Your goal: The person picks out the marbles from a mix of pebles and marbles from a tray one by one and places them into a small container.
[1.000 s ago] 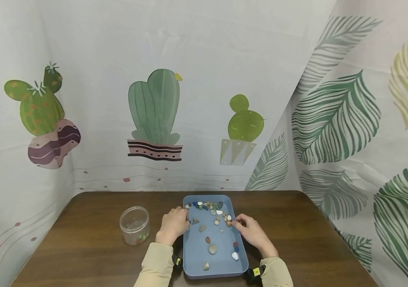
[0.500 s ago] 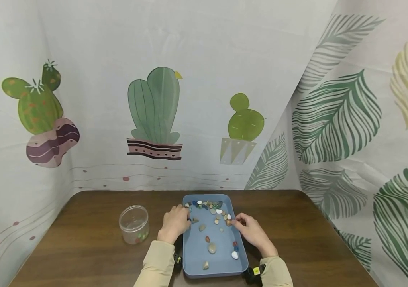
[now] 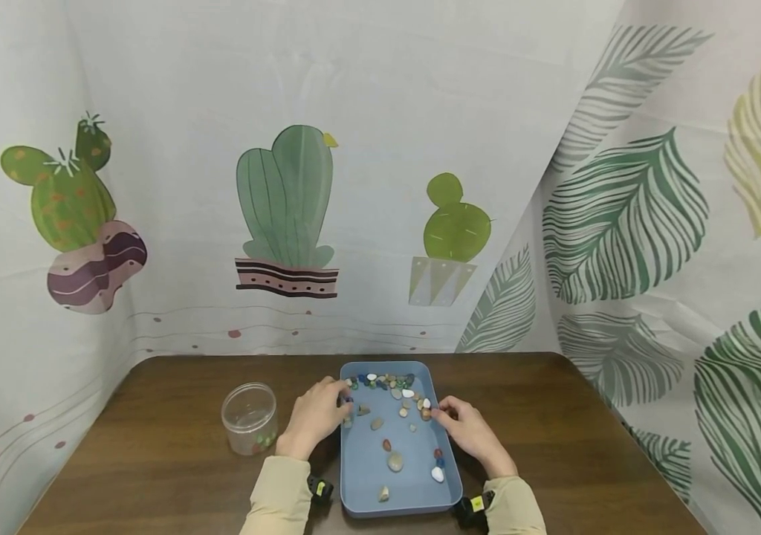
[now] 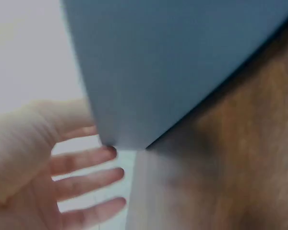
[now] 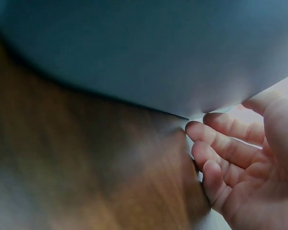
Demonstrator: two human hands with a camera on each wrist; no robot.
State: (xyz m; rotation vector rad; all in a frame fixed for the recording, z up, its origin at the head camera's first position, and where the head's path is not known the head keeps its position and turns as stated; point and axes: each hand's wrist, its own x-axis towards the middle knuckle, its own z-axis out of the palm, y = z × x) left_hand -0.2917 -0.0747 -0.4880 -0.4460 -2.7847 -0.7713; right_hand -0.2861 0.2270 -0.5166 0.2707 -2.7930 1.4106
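In the head view a blue tray (image 3: pixel 402 507) holds scattered pebbles and glassy stones. My left hand (image 3: pixel 313 416) is at its left rim, fingertips over the edge near a grey pebble (image 3: pixel 363 410). In the left wrist view the left hand (image 4: pixel 53 163) has its fingers spread, beside the tray wall (image 4: pixel 144 67); its thumb tip is hidden. Across the tray my right hand (image 3: pixel 470 431) holds the right rim beside a brown stone (image 3: pixel 426 414). The right wrist view has the thumb reaching over the rim, with the right hand's fingers (image 5: pixel 225 139) curled against the outer wall.
Left of the tray stands a clear round jar (image 3: pixel 250 420) with a few green and red pieces at its bottom. The brown wooden table (image 3: pixel 173 461) runs back to a white cloth (image 3: pixel 380 111) printed with cacti and leaves.
My left hand has drawn back to the left and its fingers have spread apart. Small stones by the left wall that it covered now show. The right hand keeps its place at the rim.
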